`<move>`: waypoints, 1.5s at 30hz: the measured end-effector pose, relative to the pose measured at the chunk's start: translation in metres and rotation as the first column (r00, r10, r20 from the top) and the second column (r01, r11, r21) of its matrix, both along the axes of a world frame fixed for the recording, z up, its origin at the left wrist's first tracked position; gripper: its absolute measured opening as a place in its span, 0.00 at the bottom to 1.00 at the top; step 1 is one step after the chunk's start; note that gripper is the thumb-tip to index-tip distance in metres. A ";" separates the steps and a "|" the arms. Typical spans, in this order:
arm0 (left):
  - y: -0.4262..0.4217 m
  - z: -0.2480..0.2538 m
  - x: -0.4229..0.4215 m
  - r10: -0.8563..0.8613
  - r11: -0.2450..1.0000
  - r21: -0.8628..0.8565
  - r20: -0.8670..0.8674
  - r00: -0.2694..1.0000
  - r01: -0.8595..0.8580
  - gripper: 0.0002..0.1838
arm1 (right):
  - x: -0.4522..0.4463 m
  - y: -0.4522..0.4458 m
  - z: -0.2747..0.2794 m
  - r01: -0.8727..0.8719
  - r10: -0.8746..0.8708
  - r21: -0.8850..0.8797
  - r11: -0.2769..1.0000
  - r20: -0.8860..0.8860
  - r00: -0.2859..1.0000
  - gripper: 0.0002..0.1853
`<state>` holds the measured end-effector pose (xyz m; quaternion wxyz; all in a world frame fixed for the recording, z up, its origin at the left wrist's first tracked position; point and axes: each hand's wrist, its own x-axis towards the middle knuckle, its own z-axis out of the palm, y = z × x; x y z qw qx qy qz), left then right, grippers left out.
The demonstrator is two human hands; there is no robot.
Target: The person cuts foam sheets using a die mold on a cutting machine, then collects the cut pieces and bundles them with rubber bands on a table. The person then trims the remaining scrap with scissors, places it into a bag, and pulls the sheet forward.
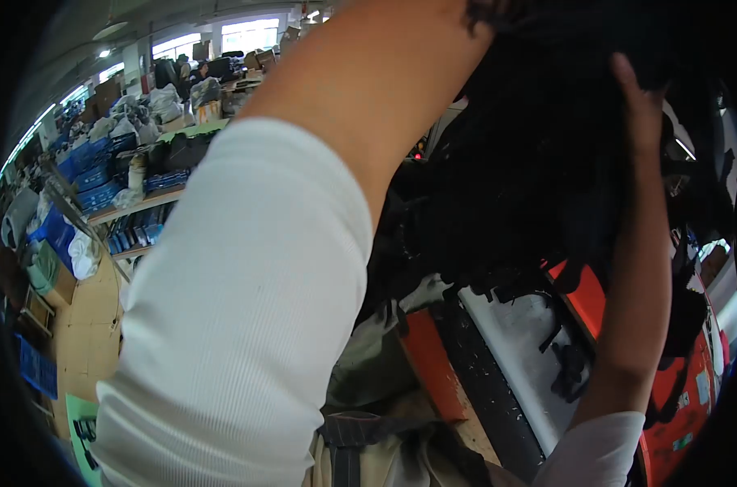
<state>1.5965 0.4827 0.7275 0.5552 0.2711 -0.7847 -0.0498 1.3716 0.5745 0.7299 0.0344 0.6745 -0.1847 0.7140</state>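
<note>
A large bundle of black cloth pieces [506,178] with ragged edges hangs in front of me and fills the upper right. My right hand [643,101] grips its right side, thumb up; the other fingers are hidden in the dark material. My left arm, in a white sleeve, reaches up across the view to the bundle's upper left. The left hand itself does not show, lost past the top edge or behind the cloth. Below the bundle lies a red and grey machine [518,349], with black scraps [570,369] on its pale surface.
Shelving [141,213] on the left carries stacks of blue and dark pieces. Farther back are plastic bags [165,104], cartons and a person [198,73]. A blue crate [37,365] stands on the tan floor [92,333] at lower left.
</note>
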 end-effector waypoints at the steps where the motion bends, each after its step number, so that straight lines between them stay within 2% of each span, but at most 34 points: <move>1: -0.016 -0.020 0.009 0.036 0.998 0.044 0.040 0.999 -0.038 0.31 | 0.011 -0.013 -0.011 -0.036 0.037 0.030 0.999 -0.012 0.999 0.63; 3: -0.047 -0.066 0.023 0.108 0.983 0.134 0.139 0.984 -0.127 0.32 | 0.019 -0.050 -0.051 0.236 -0.235 0.010 0.972 -0.079 0.969 0.62; 4: -0.059 -0.100 0.028 0.131 0.965 0.195 0.213 0.968 -0.173 0.33 | 0.021 -0.071 -0.081 0.235 -0.224 0.087 0.968 -0.115 0.968 0.61; 6: -0.077 -0.174 0.039 0.146 0.911 0.318 0.352 0.925 -0.264 0.34 | 0.035 -0.091 -0.150 0.079 -0.035 0.215 0.974 -0.202 0.979 0.60; 7: -0.081 -0.214 0.047 0.134 0.875 0.378 0.413 0.901 -0.303 0.35 | 0.042 -0.098 -0.187 -0.086 0.181 0.446 0.891 -0.176 0.968 0.57; 8: -0.080 -0.256 0.055 0.107 0.833 0.439 0.468 0.877 -0.336 0.36 | 0.048 -0.105 -0.224 -0.200 0.336 0.652 0.731 -0.090 0.937 0.55; 9: -0.076 -0.298 0.066 0.078 0.780 0.501 0.517 0.852 -0.375 0.36 | 0.050 -0.117 -0.262 -0.138 0.319 0.689 0.712 -0.141 0.937 0.44; 10: -0.068 -0.338 0.078 0.037 0.720 0.561 0.556 0.830 -0.407 0.37 | 0.050 -0.126 -0.300 0.036 0.157 0.606 0.795 -0.262 0.952 0.50; 12: -0.039 -0.400 0.113 -0.038 0.592 0.661 0.595 0.803 -0.462 0.38 | 0.034 -0.169 -0.380 0.296 0.041 0.748 0.594 -0.396 0.917 0.55; 13: -0.025 -0.428 0.134 -0.034 0.575 0.678 0.579 0.815 -0.458 0.42 | 0.032 -0.175 -0.385 0.289 0.064 0.756 0.587 -0.400 0.915 0.55; 15: 0.044 -0.428 0.175 0.134 0.803 0.322 0.722 0.679 -0.501 0.47 | 0.037 -0.189 -0.384 0.116 0.236 0.802 0.586 -0.306 0.922 0.53; 16: 0.072 -0.406 0.191 0.095 0.774 0.286 0.830 0.550 -0.565 0.47 | 0.043 -0.199 -0.381 0.097 0.253 0.813 0.574 -0.288 0.924 0.53; 18: 0.103 -0.393 0.228 -0.004 0.731 0.185 0.964 0.266 -0.657 0.48 | 0.057 -0.215 -0.375 0.062 0.457 0.976 0.211 -0.154 0.876 0.54; 19: 0.116 -0.363 0.231 -0.144 0.658 0.179 0.983 0.111 -0.732 0.38 | 0.072 -0.202 -0.360 0.041 0.419 0.999 0.030 -0.050 0.906 0.51; 20: 0.119 -0.350 0.237 -0.151 0.655 0.181 0.983 0.108 -0.734 0.38 | 0.083 -0.208 -0.369 0.037 0.422 0.999 0.024 -0.043 0.906 0.51; 22: 0.123 -0.332 0.246 -0.195 0.739 0.304 0.951 0.241 -0.601 0.28 | 0.105 -0.225 -0.387 0.273 0.448 0.928 0.252 -0.362 0.817 0.50; 24: 0.145 -0.297 0.235 0.137 0.812 0.145 0.894 0.427 -0.565 0.17 | 0.149 -0.197 -0.371 0.264 0.583 0.890 0.372 -0.445 0.680 0.50; 25: 0.157 -0.293 0.244 0.446 0.854 0.052 0.440 0.779 -0.518 0.07 | 0.175 -0.179 -0.367 0.227 0.646 0.868 0.441 -0.483 0.591 0.49; 26: 0.170 -0.277 0.244 0.548 0.826 0.157 0.006 0.837 -0.542 0.04 | 0.202 -0.160 -0.366 0.190 0.689 0.836 0.514 -0.535 0.489 0.48; 27: 0.174 -0.269 0.281 0.849 0.520 -0.303 0.083 0.522 -0.799 0.10 | 0.226 -0.139 -0.366 0.148 0.710 0.807 0.572 -0.577 0.404 0.47; 28: 0.182 -0.228 0.280 0.423 0.873 -0.069 -0.384 0.820 -0.483 0.15 | 0.252 -0.119 -0.368 0.107 0.718 0.775 0.622 -0.620 0.316 0.46; 30: 0.195 -0.193 0.287 0.778 0.573 0.122 -0.392 0.491 -0.810 0.18 | 0.293 -0.086 -0.384 0.075 0.694 0.713 0.697 -0.697 0.180 0.44; 32: 0.186 -0.236 0.325 0.860 0.482 0.224 -0.304 0.409 -0.847 0.16 | 0.307 -0.072 -0.393 0.073 0.656 0.667 0.742 -0.744 0.129 0.43; 33: 0.179 -0.282 0.347 0.866 0.484 0.148 -0.223 0.448 -0.862 0.15 | 0.305 -0.072 -0.394 0.078 0.635 0.647 0.759 -0.761 0.132 0.42; 34: 0.179 -0.361 0.400 0.929 0.254 -0.075 0.295 0.221 -0.964 0.13 | 0.298 -0.076 -0.391 0.095 0.613 0.628 0.773 -0.777 0.145 0.41; 35: 0.180 -0.418 0.391 0.921 0.260 0.350 0.191 0.340 -0.900 0.12 | 0.290 -0.081 -0.389 0.118 0.586 0.604 0.788 -0.795 0.154 0.40; 36: 0.194 -0.409 0.321 0.910 0.109 0.577 0.270 0.315 -0.809 0.12 | 0.276 -0.090 -0.384 0.152 0.551 0.574 0.805 -0.817 0.170 0.39; 37: 0.199 -0.475 0.317 0.854 0.379 0.626 0.046 0.517 -0.682 0.19 | 0.262 -0.101 -0.377 0.194 0.506 0.536 0.822 -0.843 0.183 0.39; 38: 0.210 -0.476 0.279 0.847 0.134 0.833 0.185 0.498 -0.537 0.22 | 0.248 -0.114 -0.369 0.245 0.451 0.488 0.838 -0.871 0.196 0.38; 39: 0.213 -0.491 0.260 0.830 0.200 0.930 0.006 0.558 -0.307 0.26 | 0.231 -0.129 -0.357 0.307 0.385 0.430 0.849 -0.901 0.197 0.37; 40: 0.212 -0.507 0.244 0.796 0.263 0.963 -0.182 0.577 -0.059 0.31 | 0.213 -0.144 -0.345 0.380 0.315 0.364 0.850 -0.931 0.187 0.36; 42: 0.200 -0.515 0.221 0.813 0.247 0.912 -0.378 0.443 0.327 0.40 | 0.171 -0.169 -0.321 0.534 0.162 0.190 0.824 -0.982 0.098 0.35; 44: 0.181 -0.504 0.191 0.821 0.266 0.871 -0.429 0.377 0.412 0.45 | 0.121 -0.175 -0.299 0.619 0.073 0.051 0.783 -0.997 -0.010 0.34; 45: 0.165 -0.512 0.176 0.767 0.314 0.900 -0.429 0.478 0.303 0.45 | 0.095 -0.168 -0.290 0.601 0.113 0.108 0.792 -0.993 0.030 0.33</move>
